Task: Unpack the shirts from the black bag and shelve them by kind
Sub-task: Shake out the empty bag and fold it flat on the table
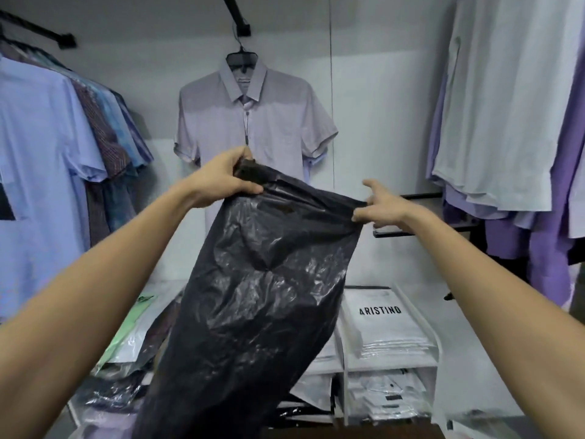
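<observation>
A crinkled black plastic bag [253, 296] hangs in front of me, held up by its top edge at chest height. My left hand [221, 179] grips the bag's upper left corner. My right hand [380, 207] pinches the upper right corner between thumb and fingers, the other fingers spread. The bag looks limp; what is inside is hidden. Below it, white shelf compartments [345, 359] hold stacks of packaged folded shirts: white ones [383, 324] marked ARISTINO at the right, a green one [129, 331] and dark ones at the left.
A pale lilac short-sleeved shirt [253, 122] hangs on the back wall. Blue and checked shirts [47, 153] hang on a rail at the left. White and purple shirts [506, 122] hang at the right, above a black bracket [421, 196].
</observation>
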